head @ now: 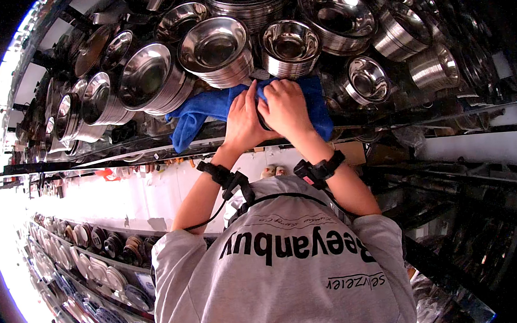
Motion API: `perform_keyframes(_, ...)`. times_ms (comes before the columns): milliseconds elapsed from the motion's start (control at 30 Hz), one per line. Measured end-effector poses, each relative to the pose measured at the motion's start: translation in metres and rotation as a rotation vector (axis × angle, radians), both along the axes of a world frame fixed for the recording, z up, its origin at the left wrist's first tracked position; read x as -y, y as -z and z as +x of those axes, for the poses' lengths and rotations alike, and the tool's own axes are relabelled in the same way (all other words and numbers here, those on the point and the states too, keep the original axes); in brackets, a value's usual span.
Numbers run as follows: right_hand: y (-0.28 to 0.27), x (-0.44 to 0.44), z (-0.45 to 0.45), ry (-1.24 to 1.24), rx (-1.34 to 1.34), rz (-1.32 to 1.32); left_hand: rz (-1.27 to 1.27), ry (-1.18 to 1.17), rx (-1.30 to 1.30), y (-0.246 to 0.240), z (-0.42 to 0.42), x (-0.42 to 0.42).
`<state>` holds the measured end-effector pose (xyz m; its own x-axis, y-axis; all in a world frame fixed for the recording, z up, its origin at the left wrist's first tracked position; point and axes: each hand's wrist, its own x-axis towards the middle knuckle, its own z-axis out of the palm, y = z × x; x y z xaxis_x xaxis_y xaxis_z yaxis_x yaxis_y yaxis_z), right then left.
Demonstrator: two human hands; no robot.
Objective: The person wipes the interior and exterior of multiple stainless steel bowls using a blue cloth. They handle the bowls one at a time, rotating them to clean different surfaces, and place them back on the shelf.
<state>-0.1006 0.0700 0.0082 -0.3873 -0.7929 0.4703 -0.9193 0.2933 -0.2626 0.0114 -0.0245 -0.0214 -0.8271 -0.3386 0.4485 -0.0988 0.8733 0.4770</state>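
Note:
A blue cloth (202, 109) lies along the front of a shelf, with one end bunched at the left and the other hanging over the edge at the right. My left hand (245, 120) rests on its middle, fingers pointing away from me. Beside it, my right hand (283, 104) is bent over the cloth, its fingers curled on it. A small dark object (263, 122) shows between the two hands; I cannot tell what it is. Just beyond the fingers stand a stack of metal bowls (216, 48) and a stack of smaller metal bowls (290, 48).
More stacked metal bowls (147, 79) fill the shelf to the left. A small bowl stack (366, 80) and metal pots (434, 67) stand to the right. The shelf's front edge (120, 155) runs across before me. Racks of plates (99, 273) are at the lower left.

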Motion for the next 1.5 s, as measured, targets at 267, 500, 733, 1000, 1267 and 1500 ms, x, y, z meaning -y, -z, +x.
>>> perform_keyframes(267, 0.011, -0.023, 0.023, -0.164, -0.021, -0.018, -0.028, -0.010, -0.049, 0.005, -0.001, 0.002)
perform_keyframes(500, 0.030, -0.087, 0.009, -0.281, 0.001, -0.121, -0.065, 0.040, -0.050, -0.010, -0.001, -0.002)
perform_keyframes(733, 0.043, -0.113, -0.005, -0.094, 0.065, -0.178, -0.069, 0.058, -0.044, -0.011, 0.001, -0.003)
perform_keyframes(1000, 0.021, -0.089, -0.013, 0.051, 0.220, -0.180, -0.071, 0.067, -0.039, -0.011, 0.000, -0.002)
perform_keyframes(1267, 0.003, -0.035, -0.023, 0.009, 0.259, -0.157, -0.062, 0.062, -0.060, -0.011, 0.000, -0.004)
perform_keyframes(1500, 0.008, -0.014, 0.004, -0.079, 0.047, -0.056, -0.058, 0.024, -0.066, -0.001, 0.002, -0.002)
